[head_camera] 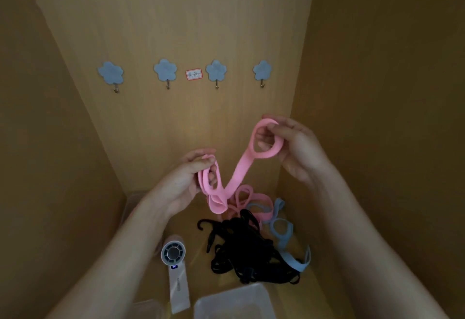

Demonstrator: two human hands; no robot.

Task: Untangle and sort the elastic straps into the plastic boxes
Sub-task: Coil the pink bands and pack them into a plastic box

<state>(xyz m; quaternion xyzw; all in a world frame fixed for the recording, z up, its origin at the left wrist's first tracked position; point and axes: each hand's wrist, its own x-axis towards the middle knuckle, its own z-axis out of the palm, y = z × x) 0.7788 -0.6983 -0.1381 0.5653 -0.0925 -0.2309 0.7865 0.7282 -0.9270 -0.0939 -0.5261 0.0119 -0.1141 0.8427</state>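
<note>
A pink elastic strap [241, 167] stretches between both hands above the shelf floor. My left hand [186, 182] grips its lower looped end, fingers through the loops. My right hand [292, 145] holds the upper end, which curls into a ring around my fingers. Below lies a tangled pile: black straps [244, 248], a light blue strap [284, 233] and more pink strap [254, 200]. Part of the held pink strap trails down into that pile. A clear plastic box [221, 301] sits at the bottom centre, another clear box [148, 307] at the bottom left.
A white hand-held fan [176, 268] lies left of the pile. A third clear box [129, 205] stands behind my left forearm. Wooden walls close in on both sides. Several blue flower-shaped hooks [164, 70] and a small label [194, 74] are on the back panel.
</note>
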